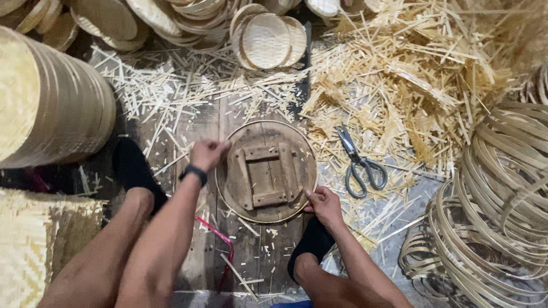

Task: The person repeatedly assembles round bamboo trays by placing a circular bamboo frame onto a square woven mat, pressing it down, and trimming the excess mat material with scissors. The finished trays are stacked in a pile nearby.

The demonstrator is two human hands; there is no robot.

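Hands hold the round wooden mould (266,171) from two opposite sides, and this is the relation I watch most. The mould lies flat on the plank floor (194,122), in the middle of the scene, between my two feet. My left hand (206,154) sits at its far-left rim, and the fingers are curled together over the edge, as if pinching the rim or a thin strip there; I cannot tell which one. My right hand (323,203) sits at the near-right rim, fingers bent and pressed down on the edge. So the two hands stand almost across the disc from each other, on a diagonal line from far-left to near-right. Both touch the mould, neither is nearer.

The disc is round, so it has no long axis, but the square wooden frame (266,174) on its top is turned a little against the planks.

To the right of the mould, just beside it, the metal shears (358,161) lie with blades pointing far and handles near; my right hand is the closer one to them. A pink strip (220,234) lies on the near floor. Bamboo hoops (496,199) pile at the right, bamboo offcuts (399,80) at the far right, woven trays (268,40) far
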